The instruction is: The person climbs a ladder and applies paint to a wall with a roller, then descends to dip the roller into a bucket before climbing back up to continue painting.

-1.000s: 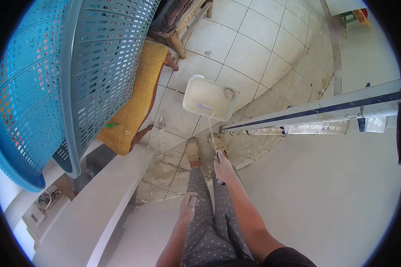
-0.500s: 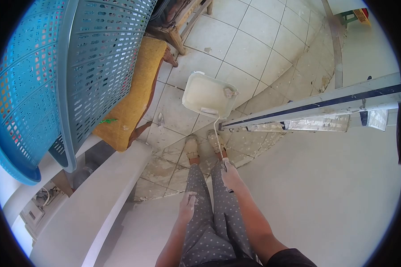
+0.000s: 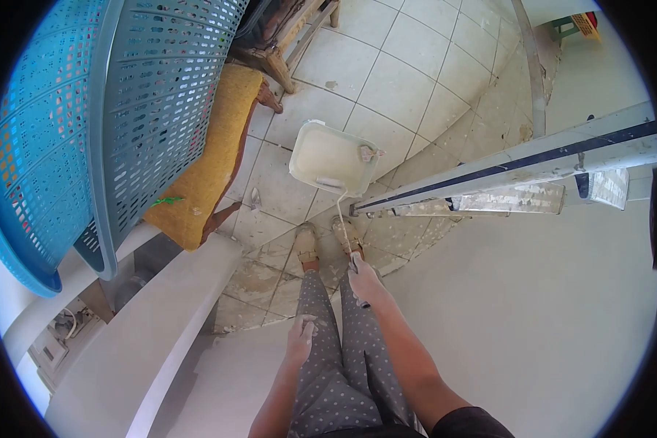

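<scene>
My right hand (image 3: 365, 281) is wrapped around the dark handle of a paint roller, in front of my right leg. Its thin, pale frame (image 3: 344, 221) runs down to a white tub (image 3: 301, 155) of whitish paint on the floor. The roller head (image 3: 331, 182) rests in the tub at the side nearest me. My left hand (image 3: 301, 339), smeared with white, hangs by my left thigh with its fingers curled in, and nothing shows in it. A small pale lump (image 3: 370, 152) sits on the tub's right side.
A ladder (image 3: 504, 162) slants in from the right, its foot near the tub. On the left, blue plastic baskets (image 3: 153, 95) stand by a yellow-topped wooden bench (image 3: 210, 157). Paint-spotted tiles (image 3: 277, 190) surround my shoes. A wooden-legged piece of furniture (image 3: 277, 66) stands farther back.
The view has shifted slightly, so the tub and both hands appear a little farther left. The roller stays in my right hand, its head still in the tub.
</scene>
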A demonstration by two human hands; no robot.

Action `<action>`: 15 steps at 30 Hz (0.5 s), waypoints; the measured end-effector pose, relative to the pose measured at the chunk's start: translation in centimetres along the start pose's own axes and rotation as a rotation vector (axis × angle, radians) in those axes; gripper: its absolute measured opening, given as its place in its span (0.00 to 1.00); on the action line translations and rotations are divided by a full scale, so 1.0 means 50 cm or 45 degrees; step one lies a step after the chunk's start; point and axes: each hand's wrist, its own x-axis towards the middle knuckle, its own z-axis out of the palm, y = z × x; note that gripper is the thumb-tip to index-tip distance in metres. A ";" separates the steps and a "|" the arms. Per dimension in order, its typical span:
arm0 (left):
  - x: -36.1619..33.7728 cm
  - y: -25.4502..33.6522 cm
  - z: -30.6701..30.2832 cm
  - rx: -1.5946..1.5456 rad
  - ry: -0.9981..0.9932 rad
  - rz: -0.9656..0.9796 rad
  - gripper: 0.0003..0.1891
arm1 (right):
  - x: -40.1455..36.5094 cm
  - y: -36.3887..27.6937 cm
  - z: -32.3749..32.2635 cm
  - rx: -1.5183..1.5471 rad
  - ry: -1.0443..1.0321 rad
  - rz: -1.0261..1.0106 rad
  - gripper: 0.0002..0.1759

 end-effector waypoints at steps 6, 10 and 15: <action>-0.003 -0.014 0.005 -0.075 -0.020 0.079 0.10 | 0.002 0.062 0.001 0.084 -0.013 -0.102 0.31; 0.012 -0.028 0.015 -0.042 -0.024 0.055 0.11 | -0.087 0.048 -0.036 0.281 -0.048 0.000 0.31; 0.022 -0.007 0.030 -0.012 -0.022 0.114 0.11 | -0.039 0.042 -0.023 0.205 0.026 -0.065 0.30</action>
